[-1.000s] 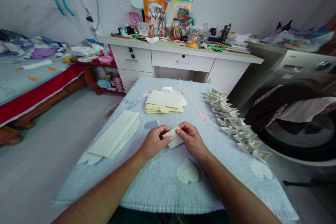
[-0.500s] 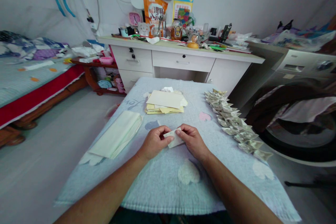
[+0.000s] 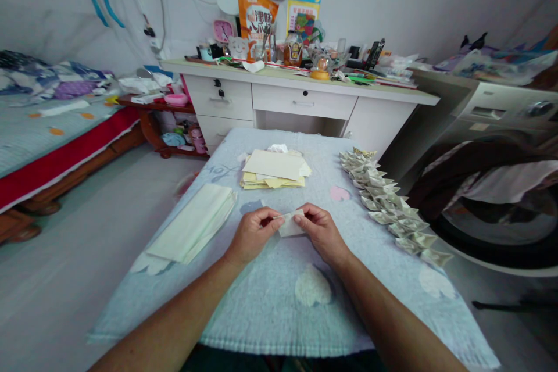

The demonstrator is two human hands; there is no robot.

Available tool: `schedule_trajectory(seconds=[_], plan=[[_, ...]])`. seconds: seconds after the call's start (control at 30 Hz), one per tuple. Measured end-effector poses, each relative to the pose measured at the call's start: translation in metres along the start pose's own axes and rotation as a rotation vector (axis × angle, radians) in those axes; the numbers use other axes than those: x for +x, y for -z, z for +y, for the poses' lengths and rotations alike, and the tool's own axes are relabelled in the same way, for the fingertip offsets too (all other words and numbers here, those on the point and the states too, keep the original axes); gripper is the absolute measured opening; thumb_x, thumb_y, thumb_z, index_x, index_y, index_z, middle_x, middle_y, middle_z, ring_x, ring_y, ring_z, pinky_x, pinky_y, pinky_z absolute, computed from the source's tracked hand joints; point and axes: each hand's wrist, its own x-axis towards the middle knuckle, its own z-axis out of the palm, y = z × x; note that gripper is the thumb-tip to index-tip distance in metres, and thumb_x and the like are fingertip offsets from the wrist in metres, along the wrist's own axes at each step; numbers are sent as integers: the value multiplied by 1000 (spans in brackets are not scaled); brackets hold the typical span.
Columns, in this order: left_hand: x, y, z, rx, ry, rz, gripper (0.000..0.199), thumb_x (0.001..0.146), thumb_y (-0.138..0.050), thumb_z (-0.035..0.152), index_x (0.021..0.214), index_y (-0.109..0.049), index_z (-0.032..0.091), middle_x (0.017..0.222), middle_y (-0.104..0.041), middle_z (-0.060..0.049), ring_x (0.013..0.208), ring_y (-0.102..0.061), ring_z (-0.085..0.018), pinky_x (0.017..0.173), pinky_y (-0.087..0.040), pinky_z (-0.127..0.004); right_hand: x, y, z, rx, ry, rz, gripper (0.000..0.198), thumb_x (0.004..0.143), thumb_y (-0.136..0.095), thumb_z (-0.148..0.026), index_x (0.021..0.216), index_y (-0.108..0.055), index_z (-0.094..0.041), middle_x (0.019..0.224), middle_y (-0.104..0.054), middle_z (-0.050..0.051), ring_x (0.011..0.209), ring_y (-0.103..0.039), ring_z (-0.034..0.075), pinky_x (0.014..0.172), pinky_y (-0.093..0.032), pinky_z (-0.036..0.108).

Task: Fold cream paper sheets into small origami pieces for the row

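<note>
Two bare hands meet at the middle of a table covered in a pale blue cloth (image 3: 270, 308). The left hand (image 3: 253, 235) and right hand (image 3: 320, 231) both pinch a small folded paper (image 3: 290, 224) between fingertips, low over the cloth. Open cloth lies toward the near edge — a yellow paper stack (image 3: 274, 170) sits beyond, flat white sheets (image 3: 192, 222) left, and a row of folded paper boats (image 3: 387, 203) lines the right edge.
</note>
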Motion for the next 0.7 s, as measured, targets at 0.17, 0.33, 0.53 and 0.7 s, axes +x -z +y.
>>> schedule_trajectory(seconds=[0.17, 0.33, 0.53, 0.7], plan=[[0, 1, 3, 73, -73, 3, 15, 80, -64, 28, 75, -70, 16, 68, -64, -1, 64, -55, -13, 61, -42, -22, 0, 1, -1, -194, 118, 31, 16, 81, -68, -36, 81, -69, -20, 79, -55, 1, 74, -49, 14, 68, -37, 26], [-1, 1, 3, 120, -109, -2, 13, 81, -64, 26, 75, -70, 16, 68, -63, -1, 63, -55, -12, 60, -41, -22, 1, 1, -2, -246, 193, 34, 14, 83, -66, -35, 80, -72, -22, 84, -53, 2, 81, -51, 15, 74, -39, 28], [-1, 0, 3, 105, -156, -29, 16, 85, -61, 29, 88, -71, 18, 78, -66, -3, 72, -58, -14, 66, -45, -24, 1, 2, 0, -255, 207, 30, 12, 83, -65, -34, 82, -73, -24, 90, -53, 3, 89, -52, 16, 81, -40, 29], [-1, 1, 4, 109, -174, -18, 15, 85, -60, 25, 80, -72, 17, 76, -67, -4, 74, -61, -15, 69, -46, -25, 2, 1, 1, -282, 174, 4, 15, 85, -64, -33, 79, -71, -21, 79, -58, 1, 81, -54, 16, 76, -40, 28]])
